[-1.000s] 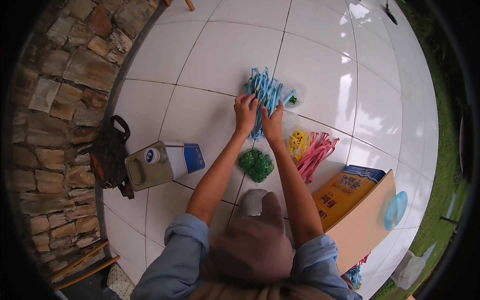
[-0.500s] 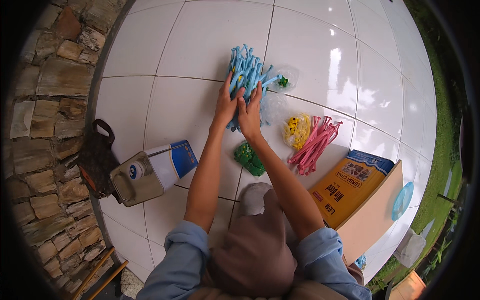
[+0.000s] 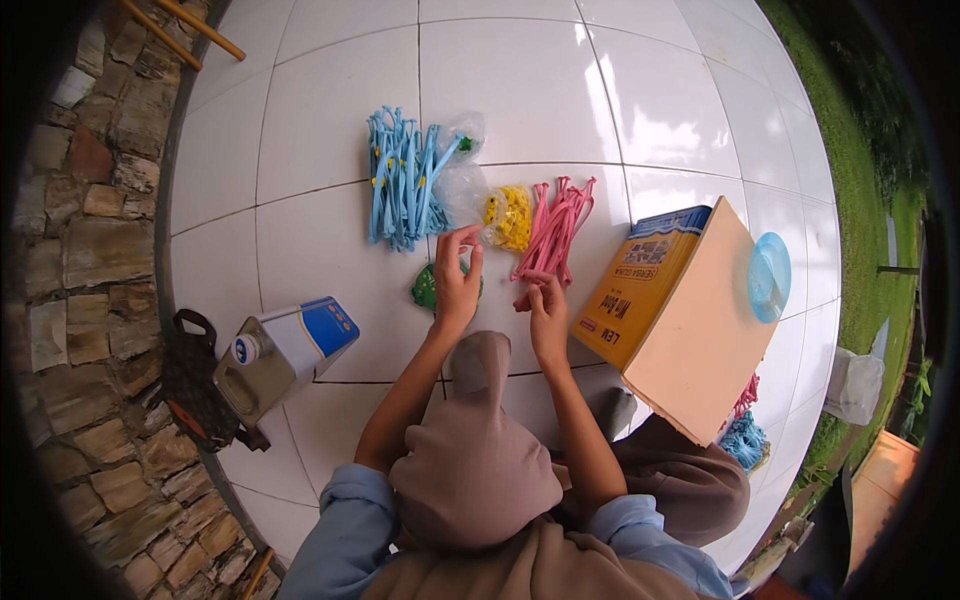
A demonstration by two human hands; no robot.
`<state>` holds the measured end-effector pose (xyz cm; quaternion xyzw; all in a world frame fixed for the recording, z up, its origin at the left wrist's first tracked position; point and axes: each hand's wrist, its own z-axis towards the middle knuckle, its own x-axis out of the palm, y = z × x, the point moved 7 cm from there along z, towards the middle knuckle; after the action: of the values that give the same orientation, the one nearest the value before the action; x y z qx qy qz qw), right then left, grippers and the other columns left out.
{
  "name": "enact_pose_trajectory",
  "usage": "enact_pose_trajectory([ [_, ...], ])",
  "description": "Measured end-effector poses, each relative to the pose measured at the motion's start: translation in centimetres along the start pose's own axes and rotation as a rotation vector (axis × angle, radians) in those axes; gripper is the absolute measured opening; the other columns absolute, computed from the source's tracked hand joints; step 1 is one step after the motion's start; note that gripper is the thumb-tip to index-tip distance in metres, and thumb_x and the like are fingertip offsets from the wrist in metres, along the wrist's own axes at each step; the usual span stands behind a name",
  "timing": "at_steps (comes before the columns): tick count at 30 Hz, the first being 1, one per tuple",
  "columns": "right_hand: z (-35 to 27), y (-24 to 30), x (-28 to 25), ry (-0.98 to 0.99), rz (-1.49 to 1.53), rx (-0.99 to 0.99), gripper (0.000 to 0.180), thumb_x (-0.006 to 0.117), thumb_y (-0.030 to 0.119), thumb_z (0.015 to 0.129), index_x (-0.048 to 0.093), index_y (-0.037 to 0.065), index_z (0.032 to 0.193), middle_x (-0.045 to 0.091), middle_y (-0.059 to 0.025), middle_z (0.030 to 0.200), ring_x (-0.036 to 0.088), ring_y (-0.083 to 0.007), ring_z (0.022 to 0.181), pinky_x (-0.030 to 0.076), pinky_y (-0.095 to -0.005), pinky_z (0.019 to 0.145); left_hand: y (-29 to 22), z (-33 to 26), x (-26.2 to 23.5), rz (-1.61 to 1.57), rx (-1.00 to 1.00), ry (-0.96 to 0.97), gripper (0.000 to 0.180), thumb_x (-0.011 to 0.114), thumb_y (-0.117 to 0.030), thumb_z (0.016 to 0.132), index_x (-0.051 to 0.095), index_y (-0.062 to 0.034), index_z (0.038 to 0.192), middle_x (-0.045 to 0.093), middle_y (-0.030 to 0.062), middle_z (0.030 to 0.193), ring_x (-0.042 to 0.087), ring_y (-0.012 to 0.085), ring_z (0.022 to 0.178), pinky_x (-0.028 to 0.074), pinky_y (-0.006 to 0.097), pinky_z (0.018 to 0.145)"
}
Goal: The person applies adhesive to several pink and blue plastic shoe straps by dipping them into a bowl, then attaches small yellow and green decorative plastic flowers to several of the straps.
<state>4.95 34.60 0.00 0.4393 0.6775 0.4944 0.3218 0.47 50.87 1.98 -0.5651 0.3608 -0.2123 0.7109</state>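
A bundle of pink cords point(image 3: 562, 225) with knobbed ends lies right of centre on the tiles. My right hand point(image 3: 547, 315) is at its near end, thumb and fingertips closed on a cord's end. To the left, my left hand point(image 3: 457, 285) is empty, thumb and fingers apart. Its fingertips are close to a clear bag of small yellow pieces point(image 3: 508, 218). Partly behind that hand rests a bag of green pieces point(image 3: 426, 288). Farther off lies a pile of light blue cords point(image 3: 402, 180), untouched, with yellow bits showing among them.
Clear plastic bags point(image 3: 462, 195) lie beside the blue cords. On the right stands a yellow-and-blue tin point(image 3: 640, 270) against a tan board point(image 3: 695, 330) with a blue lid point(image 3: 769, 278). A metal can point(image 3: 290, 350) and a dark bag point(image 3: 195, 380) are on the left, by a stone wall point(image 3: 95, 260).
Both hands have left the blue cords and come nearer to me. The right is now at the pink cords, the left near the yellow pieces. The view has shifted.
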Motion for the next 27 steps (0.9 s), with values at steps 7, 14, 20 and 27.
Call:
enact_pose_trajectory([
  [7, 0.4, -0.1, -2.0, -0.105, -0.352, -0.103, 0.027, 0.054, 0.017, 0.090, 0.051, 0.001, 0.112, 0.054, -0.0106, 0.105, 0.053, -0.0184, 0.095, 0.046, -0.0284, 0.080, 2.7, -4.3, 0.2, 0.095, -0.083, -0.241, 0.032, 0.057, -0.004, 0.083, 0.044, -0.0032, 0.112, 0.045, 0.0135, 0.111, 0.045, 0.0277, 0.104, 0.043, 0.037, 0.085],
  [14, 9.7, 4.1, 4.5, -0.216, -0.536, -0.367, 0.056, 0.061, 0.013, 0.080, 0.034, -0.005, 0.126, 0.041, -0.0232, 0.122, 0.037, -0.0345, 0.118, 0.030, -0.0418, 0.100, 6.9, 3.8, 1.8, -0.136, -0.300, -0.286, 0.039, 0.061, -0.003, 0.080, 0.042, -0.0039, 0.114, 0.045, 0.0156, 0.114, 0.047, 0.0297, 0.106, 0.044, 0.035, 0.086],
  [20, 10.8, 3.3, 3.3, -0.173, -0.351, -0.311, 0.063, 0.042, -0.015, 0.068, 0.028, -0.005, 0.128, 0.039, -0.0232, 0.124, 0.043, -0.0350, 0.116, 0.039, -0.0399, 0.094, 5.3, 5.6, 3.2, -0.099, -0.284, -0.007, 0.041, 0.051, 0.013, 0.072, 0.055, -0.0097, 0.105, 0.051, 0.0123, 0.105, 0.052, 0.0275, 0.098, 0.048, 0.029, 0.067],
  [27, 8.9, 5.1, 2.8, -0.172, -0.371, -0.371, 0.054, 0.046, -0.016, 0.070, 0.041, 0.001, 0.122, 0.040, -0.0189, 0.123, 0.049, -0.0305, 0.104, 0.046, -0.0361, 0.083, 1.9, 4.8, 2.4, 0.217, -0.045, -0.086, 0.039, 0.053, 0.009, 0.077, 0.056, -0.0124, 0.109, 0.047, 0.0146, 0.109, 0.050, 0.0274, 0.098, 0.045, 0.033, 0.080],
])
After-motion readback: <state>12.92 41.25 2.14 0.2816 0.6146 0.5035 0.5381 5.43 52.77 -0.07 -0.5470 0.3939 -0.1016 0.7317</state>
